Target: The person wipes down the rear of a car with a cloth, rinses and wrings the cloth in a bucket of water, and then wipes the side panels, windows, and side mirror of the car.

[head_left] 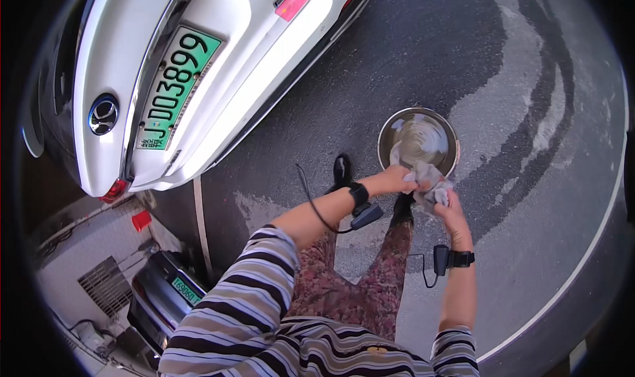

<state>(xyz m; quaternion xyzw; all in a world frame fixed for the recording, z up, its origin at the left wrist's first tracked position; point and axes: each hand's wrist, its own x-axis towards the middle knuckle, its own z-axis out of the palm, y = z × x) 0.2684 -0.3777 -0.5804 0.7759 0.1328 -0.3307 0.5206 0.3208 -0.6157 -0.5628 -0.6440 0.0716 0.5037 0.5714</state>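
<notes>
A crumpled pale grey cloth [433, 183] is bunched between my two hands. My left hand [397, 179] grips one side of it, fingers closed. On the other side, my right hand [452, 211] pinches the cloth's lower right part. Just beyond the cloth stands a round metal basin [381, 145] on the ground, holding water [420, 139] with ripples on its surface. The cloth overlaps the basin's near rim in the view, and one end of it hangs toward the water. Both wrists wear black straps with small devices and cables.
A white car's rear [245, 66] fills the upper left. Wet streaks mark the asphalt [529, 112] to the right, bounded by a curved white line [582, 264]. A dark car [162, 291] and a red bucket [141, 221] are at lower left. My shoe [342, 170] is near the basin.
</notes>
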